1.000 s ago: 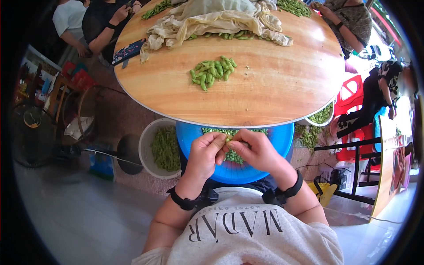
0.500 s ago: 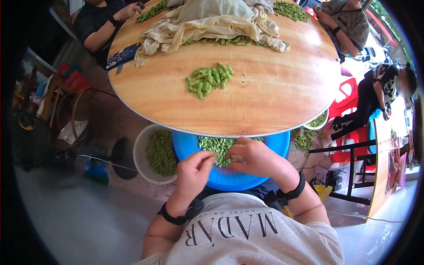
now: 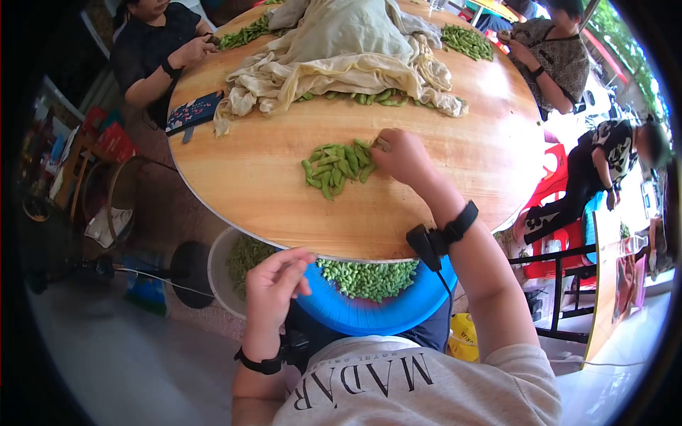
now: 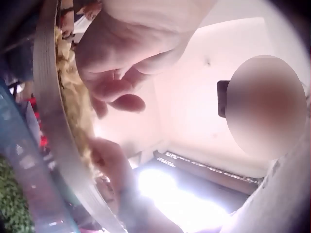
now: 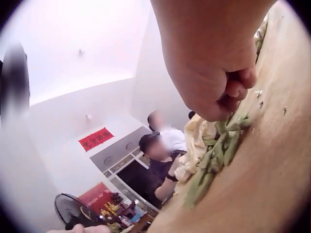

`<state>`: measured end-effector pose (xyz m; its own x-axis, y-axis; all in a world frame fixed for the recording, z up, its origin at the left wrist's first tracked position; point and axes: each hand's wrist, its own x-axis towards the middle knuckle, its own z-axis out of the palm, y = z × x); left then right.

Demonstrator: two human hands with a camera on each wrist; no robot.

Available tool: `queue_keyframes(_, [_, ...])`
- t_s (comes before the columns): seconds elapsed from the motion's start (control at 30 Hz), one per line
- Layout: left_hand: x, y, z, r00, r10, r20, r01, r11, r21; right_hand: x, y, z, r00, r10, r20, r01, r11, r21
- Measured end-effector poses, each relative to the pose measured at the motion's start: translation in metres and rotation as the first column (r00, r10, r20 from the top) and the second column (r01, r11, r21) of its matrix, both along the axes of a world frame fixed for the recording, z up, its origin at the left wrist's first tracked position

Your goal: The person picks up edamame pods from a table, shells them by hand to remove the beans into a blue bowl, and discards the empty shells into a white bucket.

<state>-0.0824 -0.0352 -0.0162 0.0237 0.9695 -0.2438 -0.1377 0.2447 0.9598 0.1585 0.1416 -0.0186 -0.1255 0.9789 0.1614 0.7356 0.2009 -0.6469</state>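
Note:
On the round wooden table (image 3: pixel 241 163) lies a small pile of green soybean pods (image 3: pixel 334 168). My right hand (image 3: pixel 406 160) is at the pile's right edge, its fingers curled. In the right wrist view the curled fingers (image 5: pixel 235 92) sit right above the pods (image 5: pixel 214 158); the thumb and index tips are hidden, so I cannot tell whether they pinch a pod. Loosely bent and holding nothing, my left hand (image 3: pixel 273 284) hovers near the table's front edge. Below it and to its right is a blue basin (image 3: pixel 419 298) with shelled green soybeans (image 3: pixel 369 280).
A pale bucket (image 3: pixel 222 273) of pods or husks stands left of the basin. Cream cloth (image 3: pixel 348 71) covers a heap at the table's middle, with more pods (image 3: pixel 465 41) beyond. Two people sit across the table; another person (image 3: pixel 604 163) bends at the right.
Together over the basin one second ago, my hands have parted. The right has reached forward to the pod pile; the left has drawn left, beside the table edge. The head view has tilted up.

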Motion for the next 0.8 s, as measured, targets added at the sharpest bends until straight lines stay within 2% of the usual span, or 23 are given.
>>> queue_keyframes(0.1, [0.033, 0.015, 0.010, 0.979, 0.013, 0.202, -0.025, 0.998, 0.059, 0.001, -0.026, 0.010, 0.997, -0.033, -0.069, 0.038, 0.997, 0.073])
queue_keyframes(0.17, [0.059, 0.026, 0.016, 0.948, 0.065, 0.313, -0.066, 0.998, -0.008, -0.003, -0.061, 0.021, 0.989, 0.005, -0.145, 0.019, 0.986, 0.168])
queue_keyframes(0.23, [0.074, 0.033, 0.015, 0.928, 0.071, 0.365, -0.063, 0.997, -0.034, -0.013, -0.097, 0.024, 0.952, 0.200, -0.232, -0.132, 0.951, 0.280])
queue_keyframes(0.3, [0.081, 0.037, 0.003, 0.930, 0.013, 0.367, -0.011, 1.000, -0.009, -0.019, -0.129, 0.021, 0.943, 0.228, -0.243, -0.172, 0.958, 0.231])
queue_keyframes(0.33, [0.082, 0.034, 0.002, 0.946, 0.013, 0.325, -0.018, 1.000, 0.013, -0.019, -0.140, 0.021, 0.945, 0.211, -0.249, -0.163, 0.966, 0.200])
queue_keyframes(0.43, [0.084, 0.022, 0.004, 0.989, -0.012, 0.146, 0.000, 0.996, 0.085, -0.001, -0.148, 0.019, 0.820, 0.236, -0.521, -0.254, 0.966, 0.038])
queue_keyframes(0.5, [0.080, 0.013, 0.005, 0.999, -0.040, -0.035, 0.044, 0.990, 0.135, 0.013, -0.146, 0.027, 0.715, 0.077, -0.694, -0.337, 0.909, -0.246])
queue_keyframes(0.53, [0.079, 0.009, 0.004, 0.989, -0.044, -0.144, 0.078, 0.968, 0.237, 0.018, -0.146, 0.032, 0.658, -0.025, -0.753, -0.388, 0.845, -0.367])
queue_keyframes(0.6, [0.080, 0.002, 0.002, 0.937, -0.020, -0.350, 0.178, 0.887, 0.427, 0.012, -0.151, 0.032, 0.664, -0.042, -0.746, -0.407, 0.817, -0.408])
queue_keyframes(0.67, [0.082, -0.002, 0.007, 0.868, 0.054, -0.494, 0.259, 0.800, 0.541, 0.011, -0.154, 0.027, 0.646, -0.045, -0.762, -0.476, 0.757, -0.447])
queue_keyframes(0.7, [0.083, -0.004, 0.010, 0.825, 0.105, -0.556, 0.301, 0.751, 0.588, 0.009, -0.156, 0.026, 0.612, -0.048, -0.789, -0.488, 0.762, -0.425])
queue_keyframes(0.8, [0.086, -0.011, 0.012, 0.791, 0.170, -0.587, 0.298, 0.731, 0.614, 0.008, -0.162, 0.024, 0.578, -0.040, -0.815, -0.518, 0.754, -0.404])
